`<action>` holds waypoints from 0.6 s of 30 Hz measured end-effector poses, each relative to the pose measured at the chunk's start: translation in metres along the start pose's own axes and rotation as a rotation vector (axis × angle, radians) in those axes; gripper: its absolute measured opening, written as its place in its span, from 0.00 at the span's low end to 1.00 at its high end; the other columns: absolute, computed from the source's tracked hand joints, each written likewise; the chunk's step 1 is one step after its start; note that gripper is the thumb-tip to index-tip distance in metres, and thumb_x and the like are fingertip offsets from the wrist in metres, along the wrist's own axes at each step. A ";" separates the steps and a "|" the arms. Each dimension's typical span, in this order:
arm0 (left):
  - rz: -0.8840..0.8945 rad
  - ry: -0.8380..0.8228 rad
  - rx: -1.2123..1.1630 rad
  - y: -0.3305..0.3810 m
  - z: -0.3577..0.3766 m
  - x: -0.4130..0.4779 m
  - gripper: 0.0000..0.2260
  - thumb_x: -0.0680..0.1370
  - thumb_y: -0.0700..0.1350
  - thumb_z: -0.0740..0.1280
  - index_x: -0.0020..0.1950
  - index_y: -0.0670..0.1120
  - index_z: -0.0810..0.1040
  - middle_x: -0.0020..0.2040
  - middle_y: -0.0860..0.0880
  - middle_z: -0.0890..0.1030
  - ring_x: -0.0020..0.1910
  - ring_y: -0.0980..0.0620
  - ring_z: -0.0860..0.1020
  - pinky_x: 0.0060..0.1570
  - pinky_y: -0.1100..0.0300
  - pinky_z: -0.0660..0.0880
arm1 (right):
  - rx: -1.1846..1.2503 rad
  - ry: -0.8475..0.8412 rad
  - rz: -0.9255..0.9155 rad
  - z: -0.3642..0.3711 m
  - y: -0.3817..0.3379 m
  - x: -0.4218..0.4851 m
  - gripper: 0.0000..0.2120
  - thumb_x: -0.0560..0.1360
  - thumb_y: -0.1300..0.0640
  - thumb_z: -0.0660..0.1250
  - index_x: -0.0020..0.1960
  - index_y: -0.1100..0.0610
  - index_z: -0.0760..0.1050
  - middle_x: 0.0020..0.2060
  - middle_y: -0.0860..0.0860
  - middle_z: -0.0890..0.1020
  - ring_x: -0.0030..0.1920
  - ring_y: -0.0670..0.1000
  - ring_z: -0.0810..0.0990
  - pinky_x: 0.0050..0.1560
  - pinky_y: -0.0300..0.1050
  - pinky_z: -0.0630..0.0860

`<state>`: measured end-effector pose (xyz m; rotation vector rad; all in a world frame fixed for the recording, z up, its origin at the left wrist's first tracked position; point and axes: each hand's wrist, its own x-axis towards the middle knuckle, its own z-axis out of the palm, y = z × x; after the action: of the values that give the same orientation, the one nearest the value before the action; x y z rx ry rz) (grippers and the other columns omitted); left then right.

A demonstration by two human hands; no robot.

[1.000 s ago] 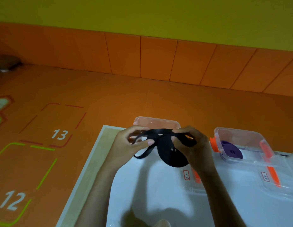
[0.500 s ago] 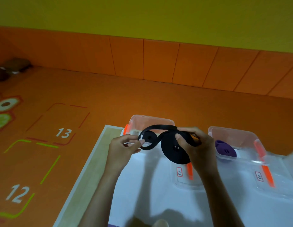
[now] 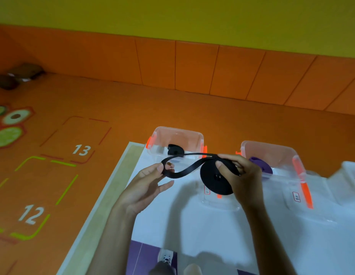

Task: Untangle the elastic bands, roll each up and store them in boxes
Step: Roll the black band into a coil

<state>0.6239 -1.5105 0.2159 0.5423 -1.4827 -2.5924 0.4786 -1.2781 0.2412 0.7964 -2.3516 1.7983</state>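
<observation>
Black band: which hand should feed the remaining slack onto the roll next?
Left hand, probably. Its fingers pinch the loose loop of the black band and look free to guide it in, while the right hand is occupied gripping the roll.

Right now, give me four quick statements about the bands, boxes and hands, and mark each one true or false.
1. The right hand grips the large black roll. True.
2. The left box is empty. False: a small black roll lies in it.
3. The right box holds a purple roll. True.
4. The left hand hangs idle. False: it pinches the band's loose tail.
</observation>
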 end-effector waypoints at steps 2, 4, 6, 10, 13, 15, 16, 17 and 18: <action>0.012 -0.038 0.036 -0.003 0.000 -0.013 0.11 0.80 0.55 0.70 0.51 0.49 0.86 0.64 0.47 0.83 0.67 0.51 0.80 0.61 0.50 0.81 | 0.028 0.000 0.012 -0.005 -0.001 -0.009 0.19 0.74 0.63 0.79 0.51 0.37 0.84 0.45 0.37 0.88 0.48 0.43 0.88 0.47 0.38 0.83; 0.033 -0.016 0.109 -0.007 0.000 -0.022 0.16 0.82 0.58 0.69 0.59 0.46 0.85 0.67 0.43 0.82 0.71 0.48 0.79 0.65 0.48 0.80 | 0.077 -0.010 0.025 -0.008 -0.003 -0.017 0.20 0.73 0.63 0.79 0.51 0.38 0.85 0.46 0.37 0.88 0.49 0.43 0.88 0.49 0.37 0.83; 0.025 0.046 0.186 -0.009 0.003 -0.031 0.23 0.81 0.62 0.70 0.70 0.50 0.81 0.66 0.41 0.83 0.70 0.46 0.80 0.68 0.46 0.78 | 0.100 -0.024 0.004 -0.012 -0.006 -0.022 0.20 0.73 0.64 0.79 0.51 0.38 0.85 0.48 0.38 0.88 0.49 0.43 0.88 0.49 0.35 0.83; -0.011 0.219 0.318 -0.014 0.018 -0.044 0.27 0.77 0.67 0.68 0.74 0.62 0.72 0.64 0.53 0.85 0.70 0.53 0.79 0.70 0.49 0.75 | 0.072 -0.089 -0.054 -0.019 -0.013 -0.033 0.18 0.73 0.65 0.79 0.53 0.42 0.85 0.48 0.39 0.88 0.49 0.44 0.88 0.49 0.34 0.82; 0.112 0.314 0.546 -0.014 0.036 -0.048 0.29 0.76 0.68 0.66 0.77 0.65 0.68 0.69 0.64 0.76 0.73 0.65 0.71 0.75 0.53 0.67 | 0.014 -0.179 -0.102 -0.023 -0.018 -0.043 0.17 0.73 0.64 0.79 0.53 0.44 0.85 0.48 0.38 0.88 0.49 0.42 0.87 0.50 0.32 0.80; 0.226 0.200 0.644 -0.011 0.051 -0.051 0.29 0.79 0.67 0.67 0.78 0.66 0.65 0.70 0.67 0.75 0.73 0.70 0.69 0.73 0.58 0.65 | 0.007 -0.249 -0.128 -0.027 -0.023 -0.049 0.16 0.73 0.64 0.79 0.54 0.45 0.85 0.48 0.37 0.88 0.50 0.42 0.87 0.51 0.32 0.80; 0.257 0.112 0.700 -0.009 0.058 -0.052 0.29 0.79 0.67 0.69 0.78 0.66 0.65 0.70 0.67 0.76 0.73 0.69 0.69 0.73 0.59 0.65 | 0.012 -0.277 -0.133 -0.030 -0.025 -0.052 0.16 0.73 0.64 0.79 0.54 0.45 0.86 0.48 0.38 0.88 0.50 0.43 0.87 0.51 0.32 0.79; 0.271 0.031 0.762 -0.009 0.065 -0.052 0.29 0.78 0.66 0.71 0.78 0.67 0.66 0.70 0.66 0.77 0.74 0.67 0.69 0.74 0.58 0.64 | 0.014 -0.299 -0.141 -0.032 -0.027 -0.053 0.17 0.73 0.65 0.79 0.54 0.45 0.86 0.48 0.38 0.88 0.50 0.43 0.87 0.51 0.32 0.79; 0.285 -0.030 0.805 -0.008 0.070 -0.052 0.28 0.78 0.63 0.73 0.76 0.66 0.68 0.69 0.64 0.79 0.74 0.65 0.72 0.74 0.57 0.66 | 0.016 -0.320 -0.150 -0.034 -0.029 -0.055 0.17 0.73 0.65 0.79 0.54 0.45 0.86 0.48 0.38 0.88 0.49 0.43 0.87 0.50 0.31 0.78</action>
<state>0.6483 -1.4350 0.2545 0.3067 -2.3861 -1.7284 0.5305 -1.2325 0.2571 1.3130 -2.3794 1.7405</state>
